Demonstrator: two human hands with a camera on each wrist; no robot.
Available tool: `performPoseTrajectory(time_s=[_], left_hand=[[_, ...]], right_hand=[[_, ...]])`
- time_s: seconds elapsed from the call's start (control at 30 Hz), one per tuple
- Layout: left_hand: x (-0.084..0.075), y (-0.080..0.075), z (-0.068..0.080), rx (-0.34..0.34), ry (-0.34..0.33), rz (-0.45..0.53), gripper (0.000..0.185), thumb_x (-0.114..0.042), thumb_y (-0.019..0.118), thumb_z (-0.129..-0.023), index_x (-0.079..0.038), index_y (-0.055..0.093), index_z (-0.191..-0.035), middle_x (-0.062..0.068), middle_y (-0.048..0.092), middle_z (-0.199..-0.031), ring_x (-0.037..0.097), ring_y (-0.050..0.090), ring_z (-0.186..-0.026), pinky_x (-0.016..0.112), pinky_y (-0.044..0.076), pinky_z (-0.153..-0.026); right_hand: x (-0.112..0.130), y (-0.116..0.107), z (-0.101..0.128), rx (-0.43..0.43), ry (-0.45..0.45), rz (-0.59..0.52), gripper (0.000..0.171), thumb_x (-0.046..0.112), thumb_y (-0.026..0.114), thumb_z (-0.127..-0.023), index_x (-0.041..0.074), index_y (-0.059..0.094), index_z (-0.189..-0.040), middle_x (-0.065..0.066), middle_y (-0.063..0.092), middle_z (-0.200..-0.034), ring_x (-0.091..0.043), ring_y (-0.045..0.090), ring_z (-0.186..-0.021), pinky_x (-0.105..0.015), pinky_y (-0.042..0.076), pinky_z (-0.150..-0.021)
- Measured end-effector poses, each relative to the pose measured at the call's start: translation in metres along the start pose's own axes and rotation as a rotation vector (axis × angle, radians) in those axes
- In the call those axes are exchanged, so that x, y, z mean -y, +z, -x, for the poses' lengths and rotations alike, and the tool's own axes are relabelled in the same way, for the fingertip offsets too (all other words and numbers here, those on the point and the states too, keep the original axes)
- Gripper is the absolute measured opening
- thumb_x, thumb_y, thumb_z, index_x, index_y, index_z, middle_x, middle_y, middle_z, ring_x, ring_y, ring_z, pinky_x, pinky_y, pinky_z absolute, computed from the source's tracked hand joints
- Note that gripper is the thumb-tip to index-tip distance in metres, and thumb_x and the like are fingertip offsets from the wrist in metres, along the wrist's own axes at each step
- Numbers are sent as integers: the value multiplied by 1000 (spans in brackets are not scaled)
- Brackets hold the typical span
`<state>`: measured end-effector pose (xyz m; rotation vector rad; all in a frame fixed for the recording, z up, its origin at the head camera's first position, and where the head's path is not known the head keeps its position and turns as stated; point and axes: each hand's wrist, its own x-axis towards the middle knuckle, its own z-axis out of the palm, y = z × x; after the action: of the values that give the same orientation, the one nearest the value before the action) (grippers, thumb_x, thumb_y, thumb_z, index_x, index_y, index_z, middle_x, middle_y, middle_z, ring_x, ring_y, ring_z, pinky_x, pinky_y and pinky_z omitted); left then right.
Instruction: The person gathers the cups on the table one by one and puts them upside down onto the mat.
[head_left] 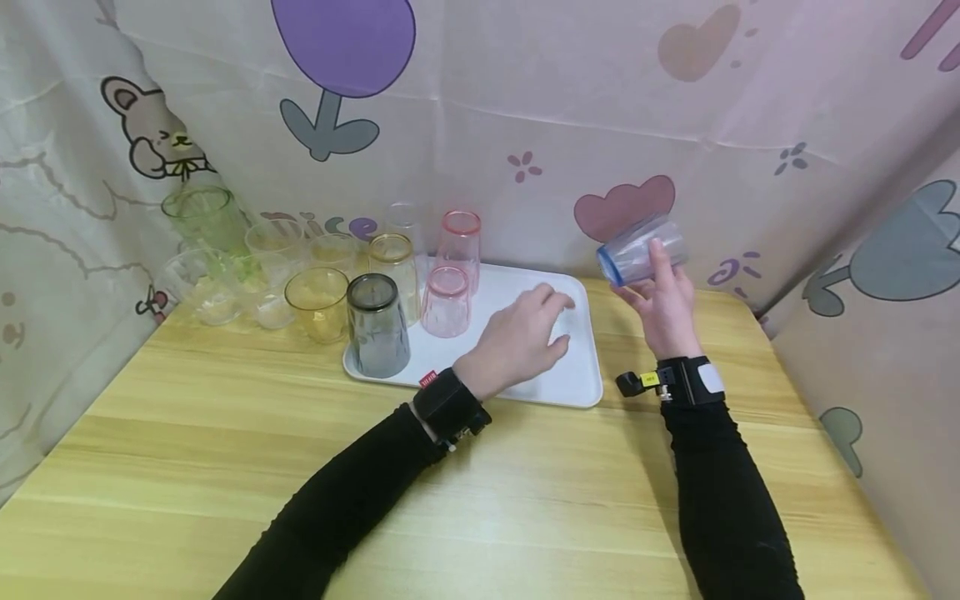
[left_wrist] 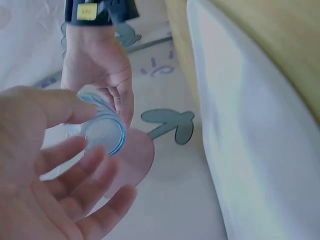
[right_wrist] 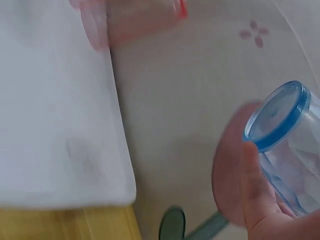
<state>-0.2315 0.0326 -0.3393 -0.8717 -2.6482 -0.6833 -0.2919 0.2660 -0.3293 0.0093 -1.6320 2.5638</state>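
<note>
One blue-rimmed cup (head_left: 642,250) is in your right hand (head_left: 663,308), held up in the air beyond the right end of the white tray (head_left: 585,379), tipped on its side with the blue rim pointing left toward the tray; your fingers and thumb are wrapped round its clear body, as the right wrist view shows with the thumb (right_wrist: 257,190) lying along the wall just below the rim. Your left hand (head_left: 525,333) hovers over the bare right half of the tray with the fingers loose and spread, holding nothing. Four cups already stand mouth-down on the tray's left part: a grey cup (head_left: 377,325), a pink cup (head_left: 446,302), a taller pink cup (head_left: 459,242) behind it and an amber-rimmed cup (head_left: 395,267); more glasses, among them a yellow cup (head_left: 318,302) and a green cup (head_left: 202,218), wait on the wooden table (head_left: 225,467) to the left of the tray. By my reading you are mid-carry, about to add this cup to the tray. Your next move would call for turning it fully mouth-down, lowering it onto open tray surface beside the pink cup without knocking it, and letting go only once the rim sits flat.
</note>
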Motion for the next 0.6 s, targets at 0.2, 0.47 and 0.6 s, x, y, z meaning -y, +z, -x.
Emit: performPoseTrajectory(time_s=[0.2, 0.47, 0.6], left_hand=[[8, -9, -2, -205, -24, 75, 67, -26, 78, -91, -3, 47, -145, 14, 50, -142, 28, 56, -125, 39, 60, -85], [10, -10, -4, -392, 4, 117, 83, -25, 86, -85, 3, 39, -147, 20, 43, -146, 30, 50, -128, 36, 57, -97], [10, -7, -4, -462, 60, 140, 84, -22, 87, -84, 5, 37, -146, 21, 41, -146, 31, 49, -128, 35, 54, -101]], right_hand=[[-12, 24, 10, 92, -5, 34, 70, 41, 63, -103, 10, 31, -158, -9, 47, -138, -22, 62, -106, -30, 60, -89], [-23, 49, 26, 191, 19, 52, 72, 45, 58, -105, 12, 30, -161, -10, 48, -143, -22, 64, -110, -31, 60, -92], [-26, 59, 33, 223, 42, 45, 73, 50, 59, -103, 13, 32, -161, -11, 49, -143, -21, 65, -111, -30, 60, -89]])
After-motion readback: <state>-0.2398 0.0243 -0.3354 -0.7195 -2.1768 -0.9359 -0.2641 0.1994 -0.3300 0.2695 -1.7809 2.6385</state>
